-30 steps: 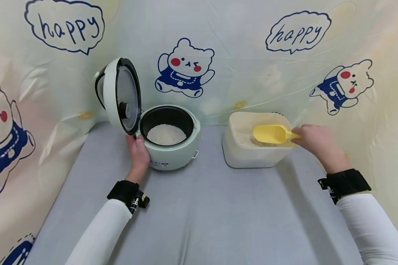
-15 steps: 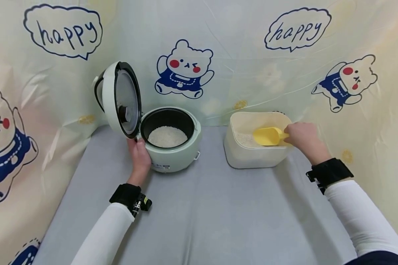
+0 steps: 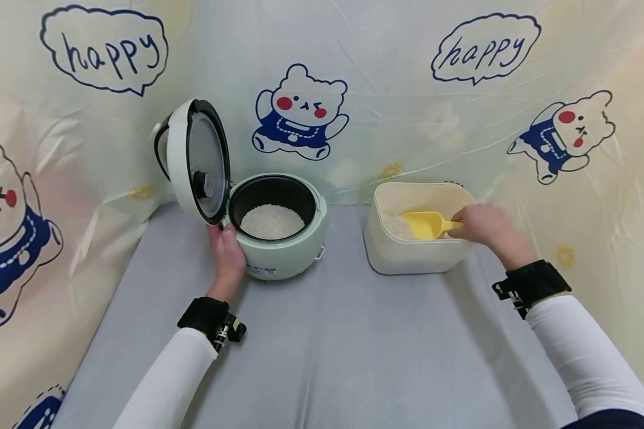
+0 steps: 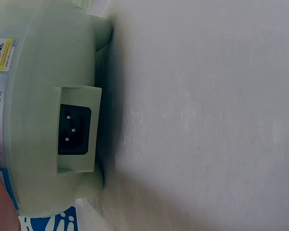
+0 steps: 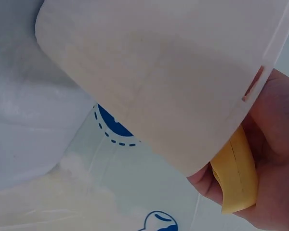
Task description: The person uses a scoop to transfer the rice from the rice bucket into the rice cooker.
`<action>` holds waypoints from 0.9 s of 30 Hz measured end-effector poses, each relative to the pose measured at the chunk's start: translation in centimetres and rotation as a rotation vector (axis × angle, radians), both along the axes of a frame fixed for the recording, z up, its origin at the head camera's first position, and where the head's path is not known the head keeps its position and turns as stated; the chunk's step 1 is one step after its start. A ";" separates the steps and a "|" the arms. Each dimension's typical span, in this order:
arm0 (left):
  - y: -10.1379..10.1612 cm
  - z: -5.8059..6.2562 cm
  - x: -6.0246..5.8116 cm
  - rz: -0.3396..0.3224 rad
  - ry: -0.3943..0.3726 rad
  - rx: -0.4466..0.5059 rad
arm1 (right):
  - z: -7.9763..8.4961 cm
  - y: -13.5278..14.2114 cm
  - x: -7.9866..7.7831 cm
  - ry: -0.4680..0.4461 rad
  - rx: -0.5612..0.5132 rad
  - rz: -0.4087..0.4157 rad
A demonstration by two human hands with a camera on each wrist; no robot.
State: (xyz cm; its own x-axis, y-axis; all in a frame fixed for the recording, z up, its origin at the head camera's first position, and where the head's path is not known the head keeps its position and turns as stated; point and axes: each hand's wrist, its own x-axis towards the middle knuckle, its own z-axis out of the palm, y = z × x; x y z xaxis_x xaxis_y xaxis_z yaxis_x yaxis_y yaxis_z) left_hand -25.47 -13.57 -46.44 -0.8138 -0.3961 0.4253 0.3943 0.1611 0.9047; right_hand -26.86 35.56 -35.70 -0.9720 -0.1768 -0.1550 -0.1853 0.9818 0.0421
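My right hand (image 3: 485,226) grips the handle of a yellow scoop (image 3: 423,225), whose bowl dips into the rice (image 3: 398,227) in a cream container (image 3: 408,256). In the right wrist view, my fingers wrap the scoop handle (image 5: 238,173) beside the container's outer wall (image 5: 159,86). On the left, my left hand (image 3: 228,256) lies with fingers extended against the side of a pale green rice cooker (image 3: 281,259), below its raised lid (image 3: 206,161). White rice (image 3: 271,221) covers the bottom of the cooker's black inner pot (image 3: 306,199).
Both containers stand on a grey tablecloth (image 3: 349,345), against a printed curtain (image 3: 386,119) with bears and "happy" lettering. The cooker's power socket (image 4: 74,130) faces the left wrist camera. A small side latch (image 3: 319,252) sticks out from the cooker.
My right hand has moved left with the scoop, and the scoop's bowl has gone from above the container's rim down into the rice. My left hand stays at the cooker.
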 end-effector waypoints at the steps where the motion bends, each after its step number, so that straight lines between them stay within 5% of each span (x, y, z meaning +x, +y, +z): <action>1: -0.2 -0.4 -0.3 0.002 0.002 -0.005 | 0.0 0.0 0.0 -0.005 -0.017 0.001; 7: -0.6 -1.5 -1.2 0.003 -0.005 -0.022 | -0.2 0.0 0.2 -0.034 -0.112 0.013; 27: -0.4 -1.4 -0.8 0.026 -0.026 -0.004 | -0.3 -0.7 -0.3 -0.176 -0.342 0.005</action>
State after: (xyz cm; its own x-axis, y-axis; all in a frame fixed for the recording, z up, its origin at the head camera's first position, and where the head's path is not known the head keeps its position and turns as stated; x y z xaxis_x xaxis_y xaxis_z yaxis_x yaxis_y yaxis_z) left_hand -26.32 -13.93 -47.85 -0.8141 -0.4158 0.4054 0.3660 0.1747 0.9141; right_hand -27.12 34.86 -35.97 -0.9347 -0.2519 -0.2507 -0.1654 0.9327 -0.3205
